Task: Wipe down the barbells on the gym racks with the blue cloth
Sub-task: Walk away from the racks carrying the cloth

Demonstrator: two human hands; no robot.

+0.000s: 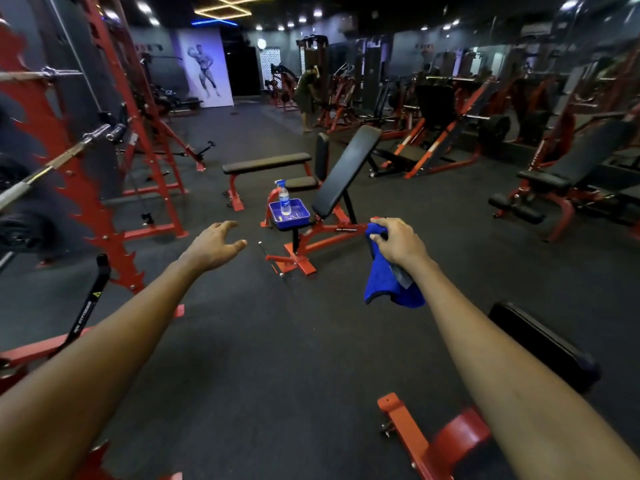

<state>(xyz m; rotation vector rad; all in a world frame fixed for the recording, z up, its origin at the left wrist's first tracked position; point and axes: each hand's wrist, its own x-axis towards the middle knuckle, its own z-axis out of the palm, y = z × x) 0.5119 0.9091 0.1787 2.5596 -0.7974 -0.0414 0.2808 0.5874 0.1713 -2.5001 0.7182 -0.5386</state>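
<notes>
My right hand (398,242) has its grip closed on the top of the blue cloth (388,285), right of centre; the rest hangs loose, ready, I judge, to wrap a bar. My left hand (213,245) is empty, fingers spread, free to steady. The barbell (41,172) rests on the red rack (93,209) at the left edge, well apart.

Cloth (391,289) hangs below the grip.
Left of it, bottle (284,201) in tray (300,213); far left, barbell (62,158) on rack (86,202).
</notes>
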